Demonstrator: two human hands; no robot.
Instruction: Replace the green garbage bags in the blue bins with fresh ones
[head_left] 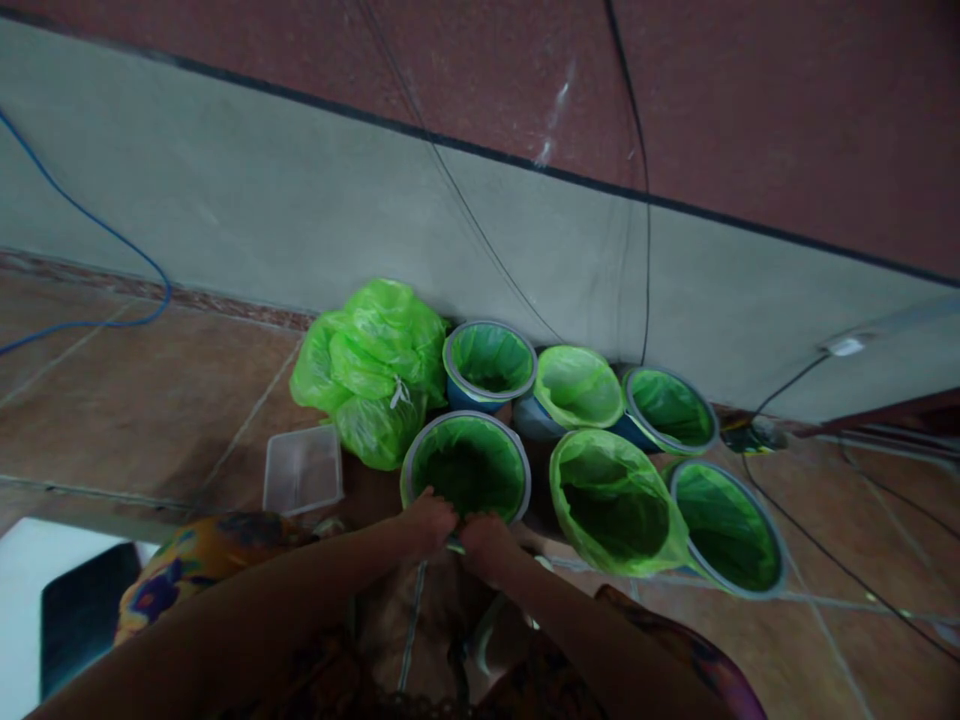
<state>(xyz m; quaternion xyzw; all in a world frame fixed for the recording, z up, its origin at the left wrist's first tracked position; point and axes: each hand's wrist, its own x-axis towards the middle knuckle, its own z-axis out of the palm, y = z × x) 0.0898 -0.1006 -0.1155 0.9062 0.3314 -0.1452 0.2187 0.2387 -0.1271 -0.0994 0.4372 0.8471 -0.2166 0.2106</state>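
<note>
Several round bins lined with green plastic bags stand on the tiled floor by the wall. My left hand (pixel 429 522) and my right hand (pixel 487 540) rest side by side on the near rim of the closest bin (pixel 466 468), fingers curled over the edge of its green liner. Both hands are closed on the rim and liner. Behind it are more lined bins (pixel 489 362), (pixel 579 388), (pixel 669 408), and to the right two more (pixel 613 500), (pixel 726 528).
A tied, bulging green bag (pixel 369 368) lies left of the bins. A clear plastic tray (pixel 303 468) sits on the floor beside it. Black cables (pixel 645 200) hang down the wall; a blue cable (pixel 90 225) runs at left. A dark object (pixel 82 610) lies at bottom left.
</note>
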